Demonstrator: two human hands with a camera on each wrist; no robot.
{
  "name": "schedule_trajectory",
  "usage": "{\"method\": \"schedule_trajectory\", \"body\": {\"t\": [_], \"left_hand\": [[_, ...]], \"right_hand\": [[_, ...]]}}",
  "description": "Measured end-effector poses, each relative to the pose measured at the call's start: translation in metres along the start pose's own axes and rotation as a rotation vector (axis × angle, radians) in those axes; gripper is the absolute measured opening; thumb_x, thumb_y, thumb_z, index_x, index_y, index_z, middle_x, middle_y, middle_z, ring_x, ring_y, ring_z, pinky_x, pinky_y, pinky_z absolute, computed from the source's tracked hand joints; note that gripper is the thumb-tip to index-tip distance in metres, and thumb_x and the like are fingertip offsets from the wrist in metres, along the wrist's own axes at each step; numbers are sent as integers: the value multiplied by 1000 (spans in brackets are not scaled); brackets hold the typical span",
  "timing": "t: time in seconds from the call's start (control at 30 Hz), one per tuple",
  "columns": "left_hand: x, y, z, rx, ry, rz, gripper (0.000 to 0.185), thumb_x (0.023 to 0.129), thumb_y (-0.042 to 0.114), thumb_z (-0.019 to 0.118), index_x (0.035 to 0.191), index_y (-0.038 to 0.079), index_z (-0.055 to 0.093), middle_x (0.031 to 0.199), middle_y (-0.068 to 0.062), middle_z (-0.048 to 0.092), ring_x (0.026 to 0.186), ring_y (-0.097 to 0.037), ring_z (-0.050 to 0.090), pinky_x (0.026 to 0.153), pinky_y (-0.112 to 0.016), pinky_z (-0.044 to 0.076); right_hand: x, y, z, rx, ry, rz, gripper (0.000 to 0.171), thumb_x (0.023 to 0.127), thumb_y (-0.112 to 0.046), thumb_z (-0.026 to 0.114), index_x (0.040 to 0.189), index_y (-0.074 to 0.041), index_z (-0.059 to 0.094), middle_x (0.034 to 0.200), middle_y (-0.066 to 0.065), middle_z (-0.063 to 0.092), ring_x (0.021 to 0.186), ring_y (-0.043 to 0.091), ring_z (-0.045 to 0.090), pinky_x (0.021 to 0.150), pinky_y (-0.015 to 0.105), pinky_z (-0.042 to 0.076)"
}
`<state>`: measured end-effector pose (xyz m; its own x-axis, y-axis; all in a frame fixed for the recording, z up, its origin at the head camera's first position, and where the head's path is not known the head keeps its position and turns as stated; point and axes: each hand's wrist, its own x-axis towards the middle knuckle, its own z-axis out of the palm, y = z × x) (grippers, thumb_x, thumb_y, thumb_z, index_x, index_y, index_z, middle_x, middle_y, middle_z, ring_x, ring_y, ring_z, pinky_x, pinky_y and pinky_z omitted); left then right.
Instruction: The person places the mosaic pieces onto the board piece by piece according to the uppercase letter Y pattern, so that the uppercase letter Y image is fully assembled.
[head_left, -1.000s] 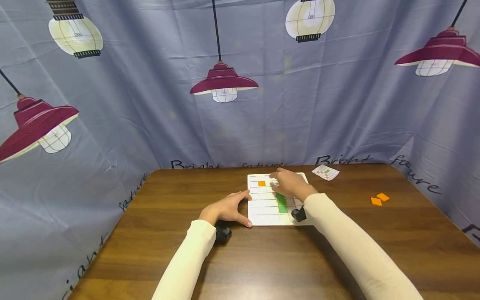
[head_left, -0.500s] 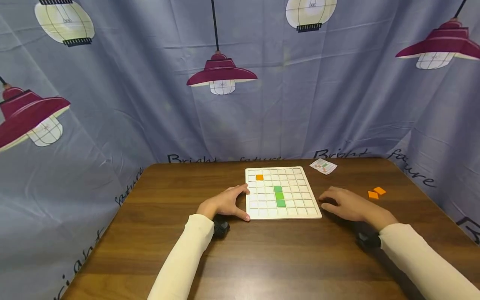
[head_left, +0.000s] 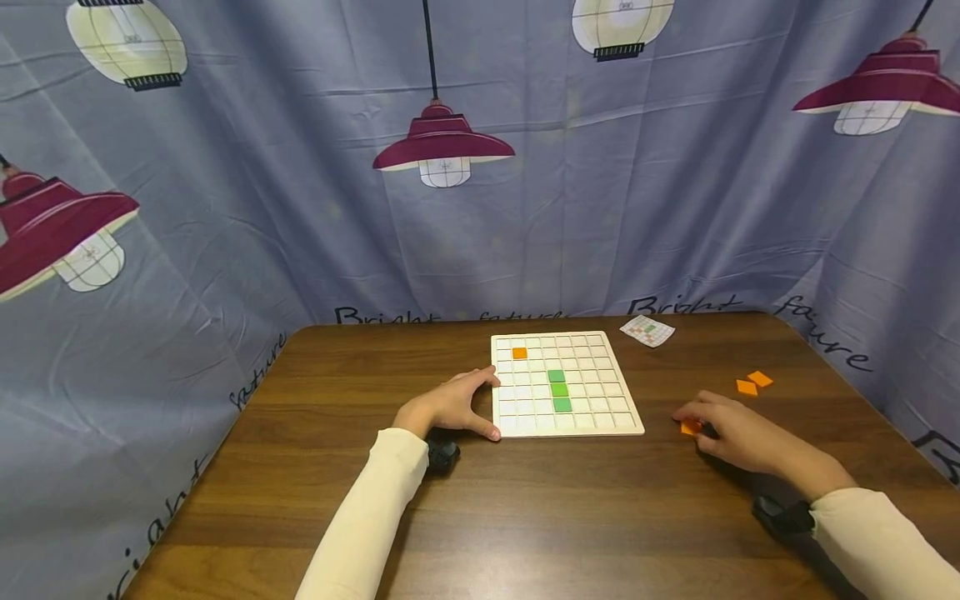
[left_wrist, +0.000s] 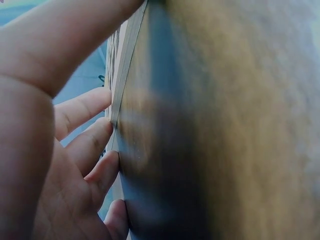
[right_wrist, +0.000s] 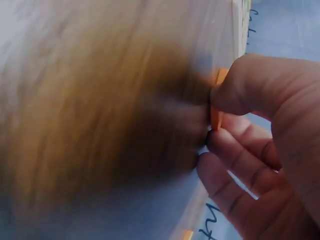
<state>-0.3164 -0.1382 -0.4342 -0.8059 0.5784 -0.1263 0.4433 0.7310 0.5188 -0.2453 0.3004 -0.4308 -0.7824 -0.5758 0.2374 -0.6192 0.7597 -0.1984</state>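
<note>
Grid board (head_left: 567, 421): one orange, three green tiles placed. Right hand (head_left: 738, 437) fingers pinch orange tile (head_left: 690, 428); left hand (head_left: 450, 408) fingers spread, steadying board. Two orange tiles (head_left: 753, 383) wait on surface.

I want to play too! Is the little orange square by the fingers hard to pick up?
Probably a bit fiddly: the orange tile looks thin and lies flat on the table. It seems stiff and light, so the right hand pinching it likely slides or tips it up first.
</note>
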Motion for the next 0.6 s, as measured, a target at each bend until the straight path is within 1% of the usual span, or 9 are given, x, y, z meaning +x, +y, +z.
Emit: {"method": "schedule_trajectory", "body": {"t": [0.13,0.3,0.43,0.6], "left_hand": [[1,-1,0,1,-6,0,86,59,57,77,130,27,41,154,6,16,141,-17,17,111,-43,24],[1,-1,1,4,-12,0,86,58,59,77,130,27,41,154,7,15,141,-16,16,111,-44,25],[1,-1,1,-3,-12,8,86,59,59,77,130,27,41,154,8,15,141,-17,16,111,-44,25],[1,-2,2,-9,-9,-5,88,57,61,76,131,30,40,154,10,15,141,-17,16,110,-46,26]], "right_hand": [[4,2,0,-2,-18,43,34,72,-9,71,105,-13,64,86,-10,53,72,-1,47,62,19,42],[24,1,3,12,-18,36,32,69,-8,72,100,-14,65,85,-9,54,74,4,49,63,20,43],[53,-2,4,38,-20,21,29,68,-6,71,96,-12,65,85,-5,55,75,9,51,64,22,44],[104,-12,9,62,-49,-9,25,71,-7,72,96,-10,64,86,-1,56,76,12,51,66,24,43]]}}
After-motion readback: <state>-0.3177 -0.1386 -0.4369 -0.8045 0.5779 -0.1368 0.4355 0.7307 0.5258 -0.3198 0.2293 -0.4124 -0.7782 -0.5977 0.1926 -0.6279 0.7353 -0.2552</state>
